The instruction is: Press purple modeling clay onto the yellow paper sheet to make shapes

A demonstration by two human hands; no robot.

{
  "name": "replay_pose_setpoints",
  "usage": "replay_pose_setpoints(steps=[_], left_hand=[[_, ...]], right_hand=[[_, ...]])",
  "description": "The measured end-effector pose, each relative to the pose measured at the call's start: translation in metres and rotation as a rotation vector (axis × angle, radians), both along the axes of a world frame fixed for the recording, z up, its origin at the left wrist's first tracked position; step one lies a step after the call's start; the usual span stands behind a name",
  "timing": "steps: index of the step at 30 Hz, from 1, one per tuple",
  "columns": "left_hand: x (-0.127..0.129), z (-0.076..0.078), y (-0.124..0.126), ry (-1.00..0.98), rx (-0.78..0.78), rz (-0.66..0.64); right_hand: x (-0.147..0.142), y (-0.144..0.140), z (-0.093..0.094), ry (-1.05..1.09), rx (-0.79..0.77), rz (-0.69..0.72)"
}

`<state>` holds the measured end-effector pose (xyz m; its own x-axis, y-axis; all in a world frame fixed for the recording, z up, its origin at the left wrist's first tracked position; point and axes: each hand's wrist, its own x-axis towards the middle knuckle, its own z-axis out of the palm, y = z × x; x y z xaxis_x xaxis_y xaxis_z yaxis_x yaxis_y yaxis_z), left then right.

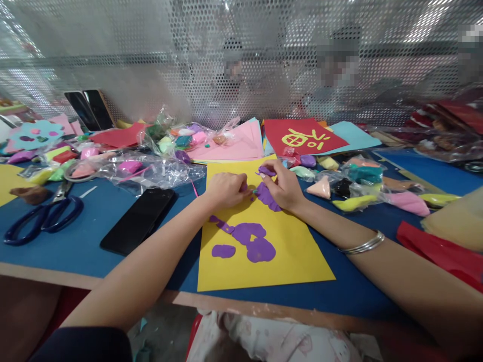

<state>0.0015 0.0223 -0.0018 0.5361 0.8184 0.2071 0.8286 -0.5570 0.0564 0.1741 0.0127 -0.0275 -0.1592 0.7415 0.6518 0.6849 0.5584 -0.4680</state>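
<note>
A yellow paper sheet [287,251] lies on the blue table [90,236] in front of me. Flattened purple clay shapes [247,240] are stuck on its middle. My left hand [225,189] is curled at the sheet's upper part, its fingertips pinching at a purple clay piece [266,195]. My right hand [284,187] holds that same purple clay piece from the right, with a bit of it between thumb and fingers. A silver bangle [364,245] is on my right wrist.
A black phone [139,219] and blue-handled scissors [43,217] lie left of the sheet. Plastic bags of coloured clay [151,166] and loose clay lumps [354,202] crowd the back. Pink [241,143] and red paper [302,134] lie behind; a perforated metal screen [241,60] walls off other people.
</note>
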Motion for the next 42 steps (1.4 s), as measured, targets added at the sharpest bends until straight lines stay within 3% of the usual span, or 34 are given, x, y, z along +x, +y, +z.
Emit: replay_pose_setpoints(steps=[14,36,42], left_hand=[[-0.0044,0.001,-0.0006,0.048,-0.003,-0.135],[-0.0033,0.0022,-0.002,0.01,0.032,-0.144],[-0.0035,0.004,-0.0023,0.054,-0.02,-0.178]], right_hand=[[-0.0001,0.0002,0.0007,-0.012,-0.011,0.004],[0.0004,0.0005,-0.0006,-0.025,-0.01,0.029],[0.0005,0.0005,-0.0001,-0.024,-0.002,0.031]])
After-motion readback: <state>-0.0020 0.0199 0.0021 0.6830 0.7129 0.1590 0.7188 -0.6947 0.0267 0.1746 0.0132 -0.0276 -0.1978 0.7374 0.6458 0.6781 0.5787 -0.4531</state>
